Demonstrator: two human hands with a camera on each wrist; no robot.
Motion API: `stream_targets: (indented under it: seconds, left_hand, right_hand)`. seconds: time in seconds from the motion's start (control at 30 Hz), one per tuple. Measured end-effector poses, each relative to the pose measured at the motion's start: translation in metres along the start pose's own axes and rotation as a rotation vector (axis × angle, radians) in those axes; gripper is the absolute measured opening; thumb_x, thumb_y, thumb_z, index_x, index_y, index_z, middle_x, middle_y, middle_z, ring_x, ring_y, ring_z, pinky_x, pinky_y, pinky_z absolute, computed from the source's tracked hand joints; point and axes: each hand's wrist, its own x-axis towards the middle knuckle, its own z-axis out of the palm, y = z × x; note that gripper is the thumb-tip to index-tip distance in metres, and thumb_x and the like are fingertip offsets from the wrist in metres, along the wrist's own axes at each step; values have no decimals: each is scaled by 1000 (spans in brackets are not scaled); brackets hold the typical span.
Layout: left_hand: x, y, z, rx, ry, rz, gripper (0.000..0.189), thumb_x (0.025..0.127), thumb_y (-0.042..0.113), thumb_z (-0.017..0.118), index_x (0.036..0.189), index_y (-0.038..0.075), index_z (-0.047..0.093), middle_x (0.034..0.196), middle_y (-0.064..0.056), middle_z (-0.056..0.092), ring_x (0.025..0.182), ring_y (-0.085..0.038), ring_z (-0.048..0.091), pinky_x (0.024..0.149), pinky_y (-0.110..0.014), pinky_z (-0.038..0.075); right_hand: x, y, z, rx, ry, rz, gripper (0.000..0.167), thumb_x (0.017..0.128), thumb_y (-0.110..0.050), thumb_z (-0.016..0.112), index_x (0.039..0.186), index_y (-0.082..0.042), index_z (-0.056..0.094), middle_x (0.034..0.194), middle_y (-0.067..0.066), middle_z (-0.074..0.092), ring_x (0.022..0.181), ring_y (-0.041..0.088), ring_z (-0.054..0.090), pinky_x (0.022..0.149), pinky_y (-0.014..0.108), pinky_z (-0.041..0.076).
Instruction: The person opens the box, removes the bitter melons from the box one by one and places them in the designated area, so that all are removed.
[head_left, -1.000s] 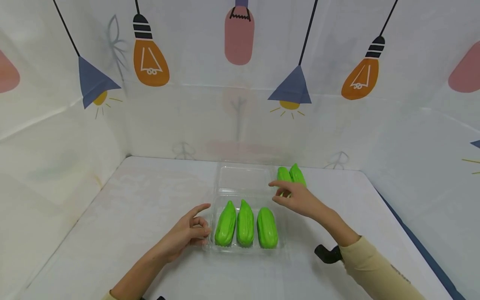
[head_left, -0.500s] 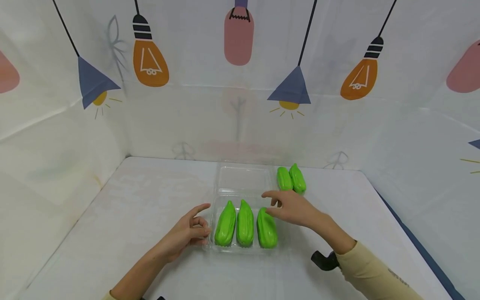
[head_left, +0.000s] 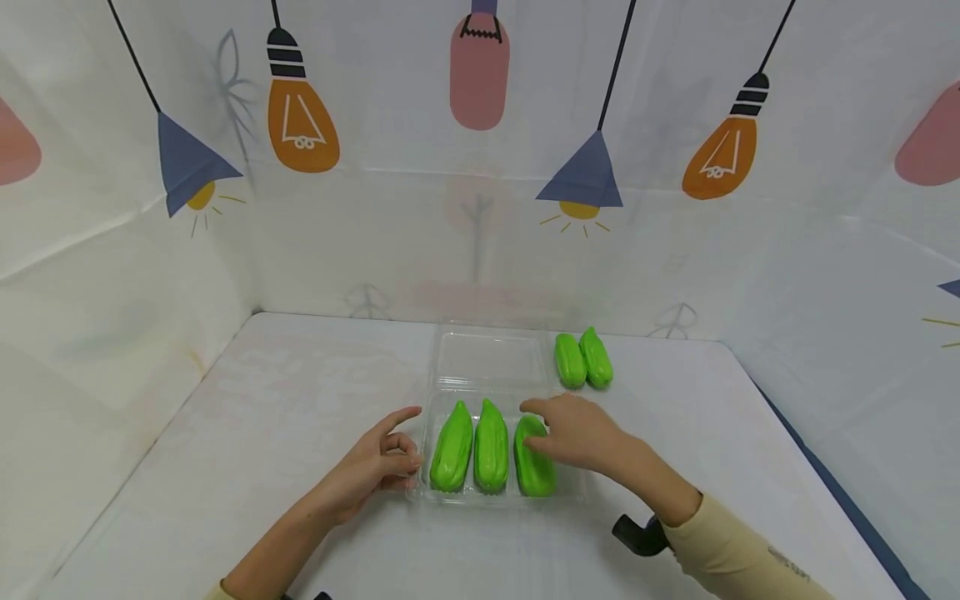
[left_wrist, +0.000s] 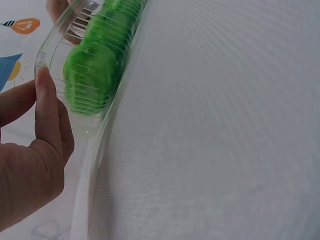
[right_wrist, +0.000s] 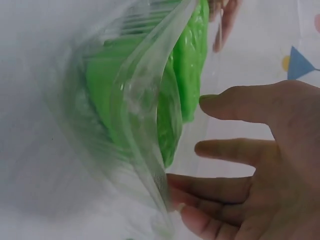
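A clear plastic clamshell container (head_left: 495, 502) lies with its lid (head_left: 491, 354) folded back. Three glossy, ridged green vegetables like toy gourds sit side by side in its base: a left one (head_left: 452, 450), a middle one (head_left: 491, 450) and a right one (head_left: 534, 467). My left hand (head_left: 371, 467) pinches the container's left rim, a fingertip right on the edge in the left wrist view. Over the right gourd hovers my right hand (head_left: 581, 433), thumb and index finger spread apart. In the right wrist view, its lower fingers (right_wrist: 210, 190) reach the container's rim.
Two more green gourds (head_left: 583, 360) lie on the white table (head_left: 322, 375) right of the lid. Printed white sheets (head_left: 360, 250) stand at the back and sides. A black curved wrist mount (head_left: 639, 537) juts from my right sleeve (head_left: 738, 546).
My right hand has moved from the two gourds beside the lid, forward and left toward the right gourd in the base. My left hand has stayed at the rim.
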Motion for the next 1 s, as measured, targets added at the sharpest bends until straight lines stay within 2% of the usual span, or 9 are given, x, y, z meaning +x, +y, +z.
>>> stream_targets:
  seconds: [0.3,0.4,0.63,0.77,1.0]
  left_hand:
    - [0,1,1,6,3,-7,76,93,11,66,156,18,23,92,-1,52,79,-13,58,73,-27,58]
    - [0,1,1,4,3,-9,77,93,11,66,156,18,22,92,-1,51,78,-13,58,73,-27,58]
    - [0,1,1,6,5,-11,78,92,12,68,156,18,23,93,-1,51,80,-13,59,74,-28,58]
    - [0,0,1,7,9,-11,78,92,12,68,156,18,23,93,-1,51,81,-13,58,74,-28,58]
    - [0,0,1,5,15,-10,78,92,11,67,156,17,23,93,-1,51,82,-13,58,74,-28,58]
  right_hand:
    - [-2,-9,5,-41,-22,32,48,82,-37,77,123,-14,69,104,2,74,91,19,66,72,37,54]
    - [0,-10,9,-32,-36,27,50,81,-37,78,124,-14,68,103,2,74,89,17,64,71,36,53]
    - [1,-14,16,48,-78,29,55,82,-33,78,130,-11,64,113,6,71,101,21,62,82,42,54]
    - [3,-14,17,108,-90,28,55,82,-26,78,131,-8,62,111,7,70,94,19,57,78,39,51]
    - [6,-12,18,137,-105,31,53,82,-21,75,132,-8,62,101,2,67,85,17,51,69,33,46]
